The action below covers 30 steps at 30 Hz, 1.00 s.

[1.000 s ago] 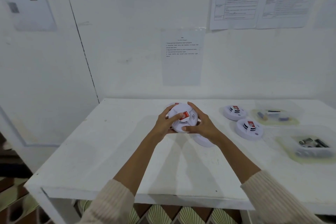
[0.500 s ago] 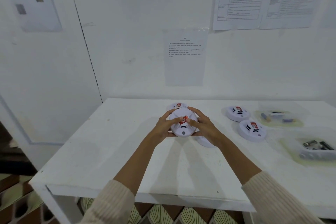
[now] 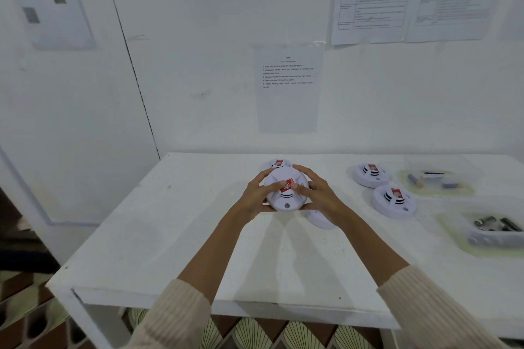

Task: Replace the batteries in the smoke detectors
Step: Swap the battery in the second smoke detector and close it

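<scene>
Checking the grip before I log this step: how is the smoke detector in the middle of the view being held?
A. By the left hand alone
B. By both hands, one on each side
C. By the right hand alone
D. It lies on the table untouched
B: the left hand and the right hand each grip a side of the smoke detector, with the thumbs on its front face.

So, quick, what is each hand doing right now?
Left hand: grips the smoke detector by its left side, thumb on its face.
Right hand: grips the same detector by its right side, thumb on its face.
</scene>
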### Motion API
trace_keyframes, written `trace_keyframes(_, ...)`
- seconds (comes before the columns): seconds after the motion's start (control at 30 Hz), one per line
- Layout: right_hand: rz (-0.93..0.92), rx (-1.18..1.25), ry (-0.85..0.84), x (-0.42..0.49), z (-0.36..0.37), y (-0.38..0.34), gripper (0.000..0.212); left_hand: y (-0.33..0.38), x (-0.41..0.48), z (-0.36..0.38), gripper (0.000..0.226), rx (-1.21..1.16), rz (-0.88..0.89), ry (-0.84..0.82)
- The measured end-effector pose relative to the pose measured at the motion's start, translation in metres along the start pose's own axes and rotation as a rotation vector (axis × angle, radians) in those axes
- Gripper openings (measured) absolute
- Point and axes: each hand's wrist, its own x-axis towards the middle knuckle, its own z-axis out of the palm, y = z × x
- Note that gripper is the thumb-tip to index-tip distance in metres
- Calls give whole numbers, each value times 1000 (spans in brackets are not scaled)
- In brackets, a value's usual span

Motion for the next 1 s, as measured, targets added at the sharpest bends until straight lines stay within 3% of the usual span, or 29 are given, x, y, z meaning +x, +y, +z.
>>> trace_keyframes(1.0, -18, -25, -6, 7, -1, 4, 44, 2, 0, -2, 49, 0, 16, -1)
